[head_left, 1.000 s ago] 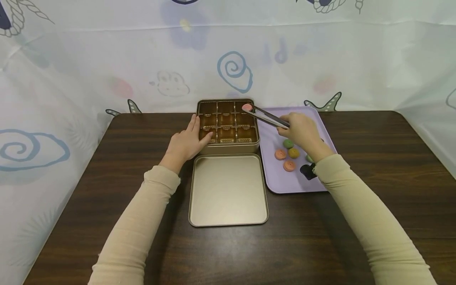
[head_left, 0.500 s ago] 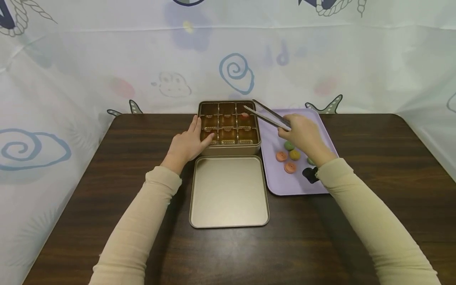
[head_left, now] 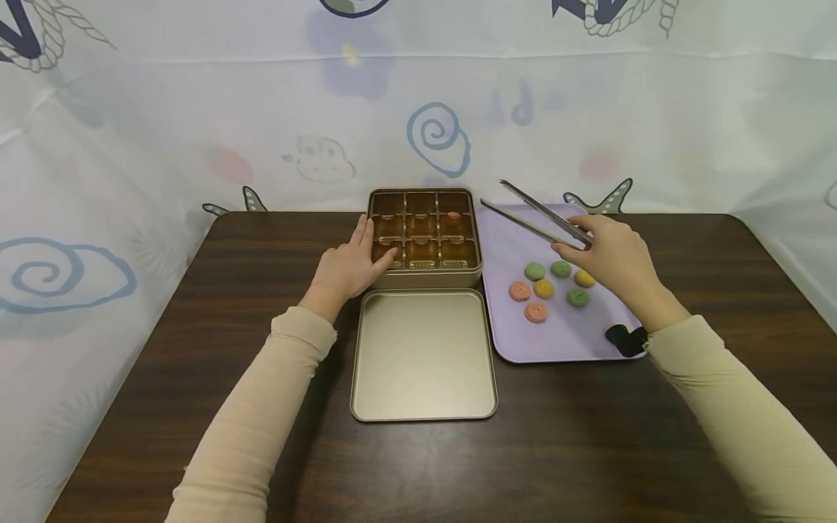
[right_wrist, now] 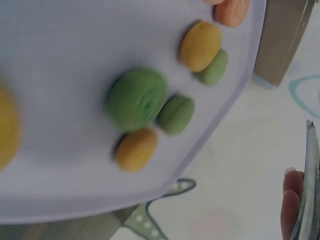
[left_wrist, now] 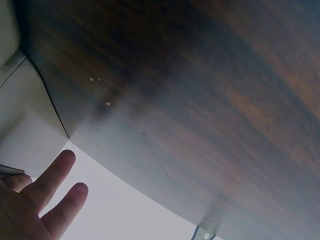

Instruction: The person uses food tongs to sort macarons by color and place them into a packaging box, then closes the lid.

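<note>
My left hand [head_left: 346, 267] rests along the left side of a gold tin [head_left: 428, 279], fingers fairly straight and thumb over its front left corner. Inside the tin is a brown divided insert. One pink macaron [head_left: 453, 217] shows in its right column, by the ridge between the back and middle rows. My right hand [head_left: 611, 254] holds metal tongs [head_left: 543, 214] above the lilac tray [head_left: 510, 341]. The tongs' tips are spread, with nothing between them. Pink [head_left: 536, 312], green [head_left: 578, 298] and yellow macarons [right_wrist: 201, 46] lie on the tray under and beside that hand.
A flat gold lid [head_left: 423, 356] lies directly in front of the tin. The tray stands close to the tin's right side. Behind the dark wooden table [head_left: 261, 240] hangs a patterned white cloth [head_left: 294, 94]. A black strap [head_left: 626, 340] shows at the right wrist.
The tongs let go of the pink macaron, which now lies in the tin. My right hand then moved right with the spread tongs, over the tray. The left hand stayed on the tin.
</note>
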The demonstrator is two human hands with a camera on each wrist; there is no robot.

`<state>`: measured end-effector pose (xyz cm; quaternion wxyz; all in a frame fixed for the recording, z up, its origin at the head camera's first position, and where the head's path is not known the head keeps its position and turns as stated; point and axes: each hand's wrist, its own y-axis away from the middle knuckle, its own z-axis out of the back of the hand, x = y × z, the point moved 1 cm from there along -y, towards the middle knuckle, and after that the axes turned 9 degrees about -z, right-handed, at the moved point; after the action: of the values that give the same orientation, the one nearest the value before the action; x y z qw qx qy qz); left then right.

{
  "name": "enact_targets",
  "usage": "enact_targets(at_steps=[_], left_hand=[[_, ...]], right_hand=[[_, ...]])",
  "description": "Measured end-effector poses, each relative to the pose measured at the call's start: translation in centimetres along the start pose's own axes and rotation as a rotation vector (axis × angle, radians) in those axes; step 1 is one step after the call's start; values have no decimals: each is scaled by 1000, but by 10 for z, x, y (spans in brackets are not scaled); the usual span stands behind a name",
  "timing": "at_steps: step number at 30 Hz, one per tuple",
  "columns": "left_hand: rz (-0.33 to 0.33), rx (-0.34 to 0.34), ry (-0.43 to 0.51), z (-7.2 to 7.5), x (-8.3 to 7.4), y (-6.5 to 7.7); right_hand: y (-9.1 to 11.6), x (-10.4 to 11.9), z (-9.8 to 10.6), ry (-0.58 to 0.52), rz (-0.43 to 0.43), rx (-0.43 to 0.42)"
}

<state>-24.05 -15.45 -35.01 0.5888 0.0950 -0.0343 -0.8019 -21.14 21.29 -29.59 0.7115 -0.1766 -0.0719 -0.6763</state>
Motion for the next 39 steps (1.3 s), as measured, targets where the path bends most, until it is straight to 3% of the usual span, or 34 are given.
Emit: enact_targets(at_steps=[8,16,27,39], left_hand=[[9,-7,-2,-1,0,0],[13,-12,-2,-2,0,1],[16,-22,-1,-2,0,0],[12,-20,5,-3,0,-1]], right_hand=[[19,-33,10,-6,-3,-15],[34,-55,11,6,-25,39],[40,-75,7,24,-30,57],[51,-95,10,64,-61,139]])
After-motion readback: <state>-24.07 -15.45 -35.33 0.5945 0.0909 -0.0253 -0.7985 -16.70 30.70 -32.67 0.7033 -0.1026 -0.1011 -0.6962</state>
